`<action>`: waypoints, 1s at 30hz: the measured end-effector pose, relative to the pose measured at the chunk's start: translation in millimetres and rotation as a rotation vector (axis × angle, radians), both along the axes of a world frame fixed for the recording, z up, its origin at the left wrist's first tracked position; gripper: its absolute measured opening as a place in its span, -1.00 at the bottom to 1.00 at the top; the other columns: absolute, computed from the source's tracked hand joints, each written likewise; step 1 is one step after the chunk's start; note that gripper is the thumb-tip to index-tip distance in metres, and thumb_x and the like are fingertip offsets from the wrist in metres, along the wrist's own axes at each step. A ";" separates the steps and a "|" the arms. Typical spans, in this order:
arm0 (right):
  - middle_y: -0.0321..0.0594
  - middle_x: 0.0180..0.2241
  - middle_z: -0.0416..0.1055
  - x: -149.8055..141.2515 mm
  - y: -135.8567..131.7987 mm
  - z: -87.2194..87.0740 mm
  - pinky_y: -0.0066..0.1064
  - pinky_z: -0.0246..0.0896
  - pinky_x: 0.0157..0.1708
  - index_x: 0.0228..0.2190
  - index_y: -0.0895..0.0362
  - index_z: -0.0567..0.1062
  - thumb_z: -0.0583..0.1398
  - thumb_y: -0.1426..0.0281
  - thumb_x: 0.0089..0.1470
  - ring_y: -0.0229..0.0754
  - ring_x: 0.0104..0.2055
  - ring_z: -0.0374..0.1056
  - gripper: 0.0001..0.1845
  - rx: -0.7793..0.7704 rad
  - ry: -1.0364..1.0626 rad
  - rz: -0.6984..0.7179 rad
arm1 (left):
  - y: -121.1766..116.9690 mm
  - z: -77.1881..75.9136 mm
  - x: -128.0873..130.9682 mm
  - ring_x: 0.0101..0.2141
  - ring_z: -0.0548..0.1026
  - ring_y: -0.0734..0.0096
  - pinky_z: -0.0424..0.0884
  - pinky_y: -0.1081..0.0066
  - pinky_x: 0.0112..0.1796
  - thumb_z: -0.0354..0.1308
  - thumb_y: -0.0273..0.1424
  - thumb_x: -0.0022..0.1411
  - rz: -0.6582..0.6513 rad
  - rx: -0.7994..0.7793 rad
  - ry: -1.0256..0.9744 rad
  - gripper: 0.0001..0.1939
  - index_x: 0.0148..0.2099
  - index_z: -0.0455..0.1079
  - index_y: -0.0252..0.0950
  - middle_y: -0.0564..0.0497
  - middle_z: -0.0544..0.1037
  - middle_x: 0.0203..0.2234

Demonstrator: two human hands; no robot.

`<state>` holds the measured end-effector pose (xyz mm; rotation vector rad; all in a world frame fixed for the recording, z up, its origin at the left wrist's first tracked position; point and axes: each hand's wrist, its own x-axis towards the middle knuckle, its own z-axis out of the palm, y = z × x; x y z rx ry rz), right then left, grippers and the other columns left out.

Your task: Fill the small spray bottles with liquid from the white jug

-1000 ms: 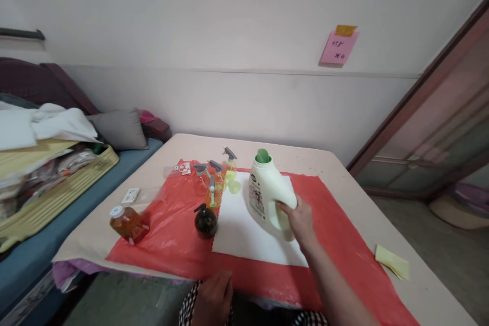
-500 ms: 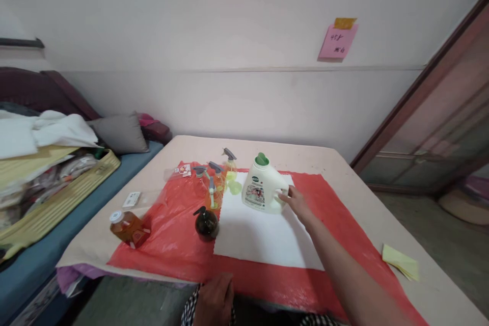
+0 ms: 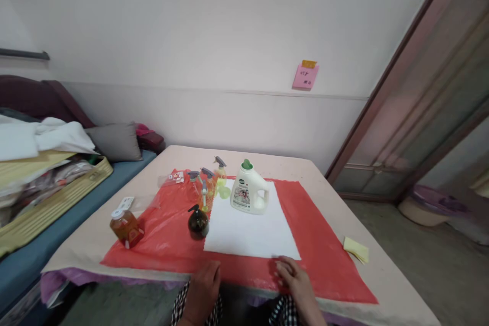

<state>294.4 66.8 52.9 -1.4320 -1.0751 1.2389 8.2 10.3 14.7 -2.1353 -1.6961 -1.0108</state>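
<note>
A cream-coloured detergent jug [image 3: 250, 193] with a green spout stands upright on a white sheet [image 3: 252, 237], its handle to the right; neither hand touches it. My right hand [image 3: 294, 277] lies by the sheet's near edge, fingers loosely bent and apart, holding nothing. At the table's front edge my left hand [image 3: 204, 285] is curled, with no object visible in it. Left of the sheet stand a dark pump bottle [image 3: 198, 224] and several clear spray and pump bottles [image 3: 206, 186]. A pale green round piece [image 3: 224, 192] lies near the jug.
Red plastic sheeting [image 3: 160, 244] covers much of the table [image 3: 382, 275]. A jar of amber liquid [image 3: 128, 229] stands at the left beside a small white packet [image 3: 126, 203]. Folded yellow paper [image 3: 356, 249] lies at the right. A bed [image 3: 141, 168] adjoins the left side.
My right hand has let go of the jug's handle and drawn back to the table's near side. The jug stays standing on the white sheet. The camera view has shifted.
</note>
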 end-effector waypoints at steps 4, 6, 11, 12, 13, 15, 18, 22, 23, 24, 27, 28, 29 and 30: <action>-0.20 -0.53 0.51 -20.9 -13.0 -7.2 -0.34 0.30 -0.52 -0.35 0.13 0.57 0.38 0.01 -0.31 -0.10 -0.51 0.45 -0.47 -0.099 0.137 0.099 | -5.8 -0.2 -0.2 -0.39 0.61 0.38 0.50 0.42 -0.33 -0.12 -0.56 0.36 0.059 -0.078 0.077 -0.71 -0.17 0.43 -0.26 0.00 0.62 -0.36; -0.19 -0.56 0.49 -25.0 -15.7 -11.9 -0.38 0.28 -0.53 -0.39 0.17 0.57 0.43 0.05 -0.39 -0.12 -0.52 0.44 -0.46 -0.145 0.196 0.128 | -9.9 1.1 -0.2 -0.43 0.59 0.38 0.46 0.43 -0.39 -0.10 -0.56 0.35 0.070 -0.100 0.094 -0.72 -0.22 0.43 -0.25 0.02 0.61 -0.41; -0.08 -0.39 0.56 -19.9 -16.5 -16.3 -0.39 0.36 -0.38 -0.39 0.19 0.57 0.49 0.10 -0.42 -0.18 -0.43 0.48 -0.45 -0.187 0.374 0.107 | -19.2 3.1 -2.2 -0.40 0.58 0.37 0.41 0.42 -0.35 -0.07 -0.58 0.34 0.065 -0.141 0.123 -0.73 -0.24 0.44 -0.24 0.03 0.59 -0.41; -0.08 -0.35 0.57 -17.2 -17.4 -15.6 -0.39 0.38 -0.33 -0.38 0.18 0.58 0.50 0.09 -0.40 -0.18 -0.38 0.49 -0.44 -0.179 0.412 0.096 | -20.4 3.1 -2.5 -0.39 0.58 0.37 0.40 0.41 -0.34 -0.06 -0.58 0.35 0.064 -0.151 0.129 -0.73 -0.24 0.44 -0.24 0.03 0.59 -0.40; -0.08 -0.32 0.57 -14.4 -18.9 -14.7 -0.38 0.39 -0.27 -0.36 0.18 0.58 0.50 0.08 -0.39 -0.18 -0.34 0.50 -0.44 -0.169 0.448 0.086 | -21.5 3.1 -2.7 -0.39 0.57 0.37 0.39 0.41 -0.34 -0.06 -0.58 0.35 0.063 -0.160 0.135 -0.73 -0.24 0.44 -0.24 0.03 0.59 -0.40; -0.09 -0.28 0.57 -9.1 -23.5 -12.4 -0.38 0.39 -0.20 -0.34 0.17 0.58 0.51 0.08 -0.38 -0.17 -0.28 0.50 -0.42 -0.149 0.510 0.077 | -23.0 2.8 -2.6 -0.38 0.57 0.36 0.38 0.40 -0.33 -0.05 -0.57 0.35 0.062 -0.177 0.145 -0.73 -0.26 0.44 -0.23 0.03 0.58 -0.41; -0.09 -0.25 0.57 -4.4 -31.1 -9.7 -0.37 0.39 -0.16 -0.31 0.16 0.59 0.52 0.11 -0.34 -0.17 -0.25 0.49 -0.44 -0.131 0.572 0.086 | -24.0 2.6 -2.0 -0.36 0.55 0.36 0.38 0.40 -0.31 -0.04 -0.56 0.35 0.060 -0.194 0.159 -0.74 -0.27 0.44 -0.23 0.03 0.56 -0.41; -0.08 -0.23 0.58 -4.8 -35.4 -9.0 -0.36 0.38 -0.13 -0.29 0.17 0.61 0.52 0.16 -0.29 -0.17 -0.23 0.49 -0.49 -0.126 0.609 0.095 | -24.1 3.2 -1.9 -0.37 0.53 0.37 0.37 0.39 -0.30 -0.04 -0.56 0.37 0.061 -0.210 0.173 -0.75 -0.28 0.43 -0.25 0.03 0.54 -0.42; -0.08 -0.24 0.58 -5.6 -35.2 -9.4 -0.36 0.38 -0.13 -0.30 0.17 0.61 0.52 0.17 -0.30 -0.16 -0.23 0.49 -0.49 -0.127 0.613 0.094 | -24.2 3.5 -2.0 -0.37 0.53 0.37 0.37 0.39 -0.29 -0.04 -0.56 0.37 0.057 -0.213 0.179 -0.75 -0.27 0.43 -0.25 0.02 0.54 -0.42; -0.09 -0.24 0.58 -6.3 -34.9 -9.9 -0.35 0.38 -0.14 -0.31 0.17 0.61 0.52 0.17 -0.31 -0.16 -0.23 0.49 -0.49 -0.130 0.614 0.091 | -24.4 4.0 -2.1 -0.37 0.53 0.36 0.36 0.38 -0.29 -0.04 -0.56 0.37 0.051 -0.214 0.188 -0.75 -0.27 0.44 -0.26 0.02 0.54 -0.41; -0.08 -0.25 0.58 -8.0 -33.7 -11.9 -0.33 0.38 -0.14 -0.33 0.17 0.62 0.53 0.16 -0.33 -0.14 -0.23 0.49 -0.49 -0.137 0.607 0.087 | -25.7 5.5 -2.6 -0.35 0.52 0.34 0.35 0.38 -0.28 -0.04 -0.59 0.35 0.018 -0.214 0.222 -0.73 -0.27 0.45 -0.25 0.02 0.54 -0.40; -0.08 -0.25 0.58 -8.4 -33.6 -12.5 -0.32 0.38 -0.13 -0.33 0.17 0.62 0.53 0.16 -0.33 -0.14 -0.23 0.49 -0.50 -0.138 0.602 0.087 | -26.2 6.0 -2.6 -0.33 0.52 0.34 0.34 0.38 -0.27 -0.04 -0.60 0.35 0.006 -0.211 0.231 -0.72 -0.24 0.46 -0.24 0.02 0.55 -0.38; -0.07 -0.25 0.58 -8.7 -33.7 -13.1 -0.31 0.37 -0.11 -0.34 0.17 0.63 0.53 0.16 -0.33 -0.13 -0.23 0.49 -0.50 -0.139 0.597 0.088 | -26.6 6.4 -2.6 -0.32 0.51 0.34 0.34 0.39 -0.27 -0.05 -0.60 0.34 -0.004 -0.208 0.236 -0.71 -0.21 0.47 -0.23 0.02 0.55 -0.36; -0.07 -0.25 0.58 -8.9 -33.8 -13.5 -0.30 0.37 -0.10 -0.36 0.17 0.63 0.53 0.15 -0.33 -0.13 -0.23 0.49 -0.51 -0.139 0.590 0.089 | -26.9 6.8 -2.6 -0.32 0.51 0.35 0.34 0.39 -0.27 -0.05 -0.60 0.35 -0.010 -0.206 0.237 -0.71 -0.19 0.47 -0.22 0.03 0.56 -0.36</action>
